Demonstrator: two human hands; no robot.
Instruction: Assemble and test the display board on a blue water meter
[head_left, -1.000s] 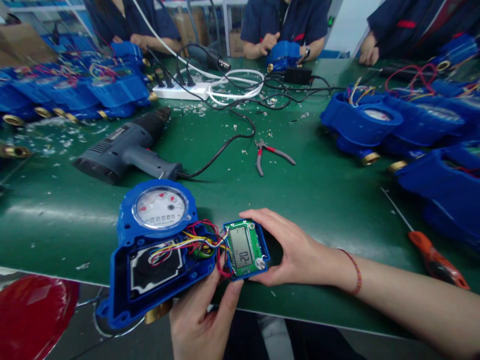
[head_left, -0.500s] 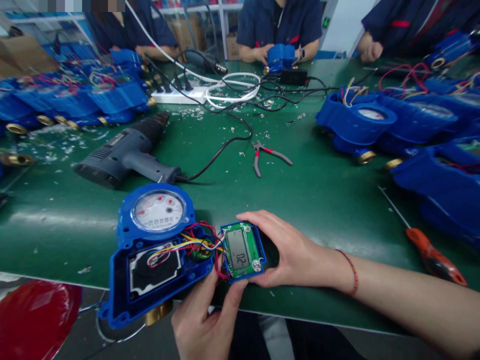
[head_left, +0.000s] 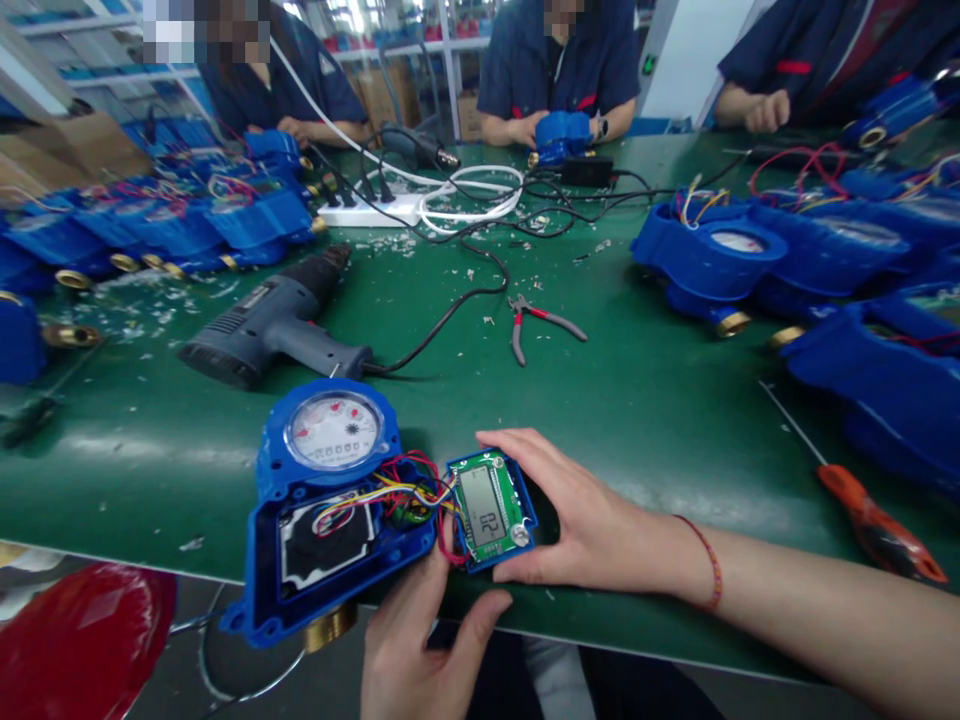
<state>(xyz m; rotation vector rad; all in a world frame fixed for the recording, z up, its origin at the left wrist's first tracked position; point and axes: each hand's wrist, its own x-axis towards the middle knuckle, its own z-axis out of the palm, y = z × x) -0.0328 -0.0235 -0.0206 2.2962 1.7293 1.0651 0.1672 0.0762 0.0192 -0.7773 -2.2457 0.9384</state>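
An opened blue water meter [head_left: 330,520] with a round dial lies at the near edge of the green table [head_left: 645,410]. Coloured wires run from its open housing to a small green circuit board with an LCD screen [head_left: 491,510] in a blue frame. My right hand [head_left: 585,520] grips that board from the right, thumb below and fingers over the top. My left hand [head_left: 420,650] comes up from below the table edge, fingers pinching the meter housing and the board's lower left corner.
A grey electric drill [head_left: 277,325] lies behind the meter, its cable running back to a white power strip [head_left: 375,208]. Red-handled pliers [head_left: 536,322] lie mid-table. An orange-handled screwdriver [head_left: 870,515] is at right. Stacks of blue meters [head_left: 810,270] line both sides. Other people sit across.
The view has shifted slightly, so meter and board sit a little further right in frame. Both hands keep the same hold on them.
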